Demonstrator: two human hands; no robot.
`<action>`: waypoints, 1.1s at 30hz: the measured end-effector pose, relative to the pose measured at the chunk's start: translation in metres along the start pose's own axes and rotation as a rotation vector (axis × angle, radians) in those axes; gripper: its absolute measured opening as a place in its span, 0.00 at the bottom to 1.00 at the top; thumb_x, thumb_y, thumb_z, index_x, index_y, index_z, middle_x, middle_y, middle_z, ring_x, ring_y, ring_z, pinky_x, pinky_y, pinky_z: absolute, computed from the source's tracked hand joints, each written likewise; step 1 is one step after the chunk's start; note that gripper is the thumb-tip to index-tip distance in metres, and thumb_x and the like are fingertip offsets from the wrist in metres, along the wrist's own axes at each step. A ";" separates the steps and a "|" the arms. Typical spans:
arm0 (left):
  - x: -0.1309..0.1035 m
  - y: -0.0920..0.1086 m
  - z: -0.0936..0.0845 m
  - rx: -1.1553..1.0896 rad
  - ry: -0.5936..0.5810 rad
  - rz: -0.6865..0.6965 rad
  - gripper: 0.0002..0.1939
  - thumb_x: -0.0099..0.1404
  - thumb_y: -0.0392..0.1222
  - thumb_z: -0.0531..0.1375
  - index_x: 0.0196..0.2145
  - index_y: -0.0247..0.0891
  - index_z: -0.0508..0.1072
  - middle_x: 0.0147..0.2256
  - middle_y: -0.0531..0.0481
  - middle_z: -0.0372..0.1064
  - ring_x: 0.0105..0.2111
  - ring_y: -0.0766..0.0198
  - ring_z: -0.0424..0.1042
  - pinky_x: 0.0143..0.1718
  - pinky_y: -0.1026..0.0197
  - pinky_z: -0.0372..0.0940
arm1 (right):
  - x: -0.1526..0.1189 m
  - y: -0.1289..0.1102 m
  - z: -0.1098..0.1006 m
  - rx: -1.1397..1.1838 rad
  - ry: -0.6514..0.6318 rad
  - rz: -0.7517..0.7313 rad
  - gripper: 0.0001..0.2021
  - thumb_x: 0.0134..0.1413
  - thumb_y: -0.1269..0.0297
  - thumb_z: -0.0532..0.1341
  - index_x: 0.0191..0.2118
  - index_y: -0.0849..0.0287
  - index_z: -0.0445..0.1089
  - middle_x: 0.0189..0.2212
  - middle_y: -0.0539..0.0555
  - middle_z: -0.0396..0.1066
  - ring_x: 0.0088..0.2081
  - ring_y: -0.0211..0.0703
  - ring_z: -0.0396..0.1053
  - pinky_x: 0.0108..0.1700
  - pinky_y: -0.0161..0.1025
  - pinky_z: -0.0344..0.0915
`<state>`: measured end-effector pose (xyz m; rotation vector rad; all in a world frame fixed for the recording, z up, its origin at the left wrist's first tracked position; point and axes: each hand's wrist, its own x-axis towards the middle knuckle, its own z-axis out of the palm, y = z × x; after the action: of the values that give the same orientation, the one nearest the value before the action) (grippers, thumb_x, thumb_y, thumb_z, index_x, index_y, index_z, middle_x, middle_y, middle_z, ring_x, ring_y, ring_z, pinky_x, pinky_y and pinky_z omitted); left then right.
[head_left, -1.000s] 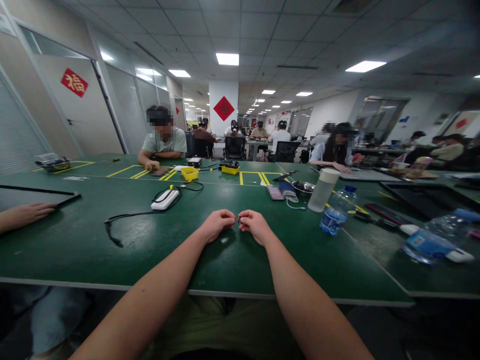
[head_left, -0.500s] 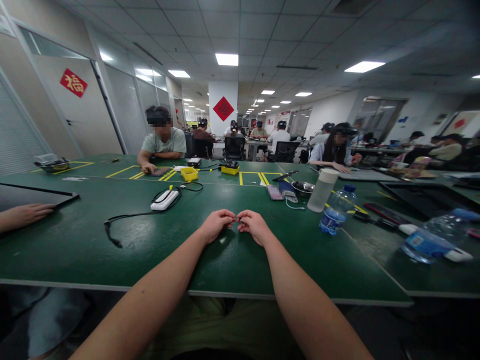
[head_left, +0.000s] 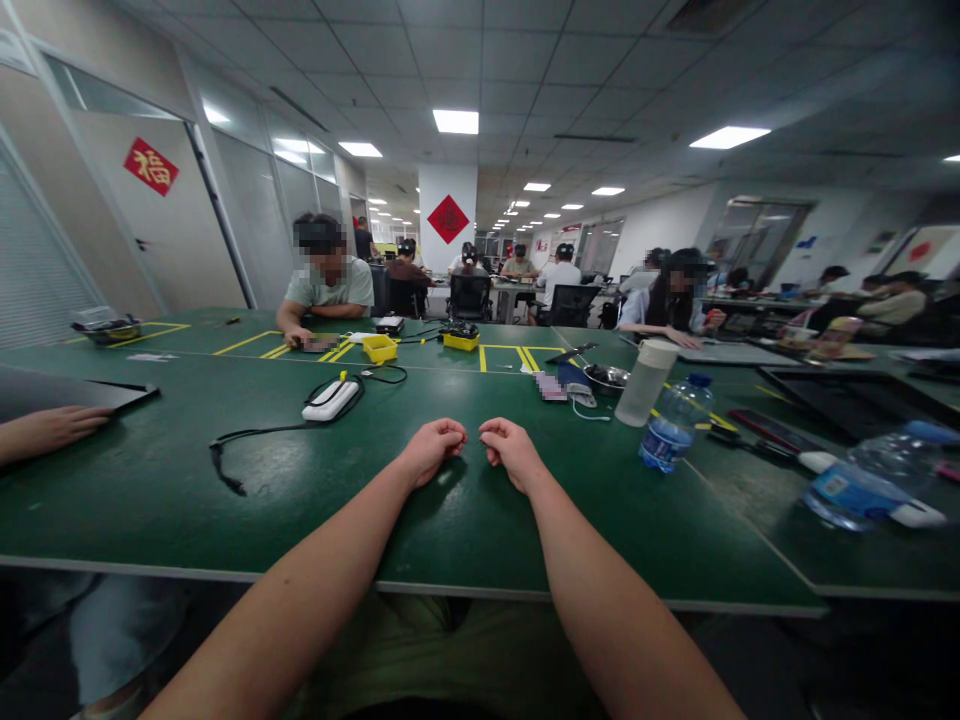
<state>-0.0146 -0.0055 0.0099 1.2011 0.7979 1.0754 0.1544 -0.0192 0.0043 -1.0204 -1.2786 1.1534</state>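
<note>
My left hand [head_left: 435, 450] rests over the green table [head_left: 300, 510] in front of me, thumb and fingers pinched together. A speck of red shows at its fingertips, too small to name. Facing it, my right hand [head_left: 511, 450] is closed too, its fingers curled in and its fingertips close to the left ones with a narrow gap between. Whatever the right fingers hold, if anything, is hidden.
Left of my hands lies a white power bank [head_left: 330, 398] with a black cable [head_left: 262, 433]. To the right stand a frosted bottle [head_left: 646, 385] and a water bottle [head_left: 675, 425]. Another bottle [head_left: 870, 480] lies farther right. A neighbour's hand [head_left: 67, 430] is at the left.
The gap between my hands has widened slightly. The red seen at the right fingertips before is no longer visible there.
</note>
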 end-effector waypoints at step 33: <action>-0.005 -0.002 0.005 0.462 -0.136 0.217 0.14 0.54 0.42 0.63 0.38 0.35 0.69 0.24 0.55 0.66 0.22 0.70 0.64 0.25 0.67 0.57 | -0.003 -0.003 -0.001 -0.033 -0.020 -0.037 0.11 0.41 0.61 0.65 0.30 0.62 0.68 0.20 0.50 0.71 0.20 0.35 0.67 0.24 0.33 0.63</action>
<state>-0.0115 -0.0117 0.0091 1.7659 0.8494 0.9976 0.1558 -0.0224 0.0068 -1.0080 -1.3304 1.1200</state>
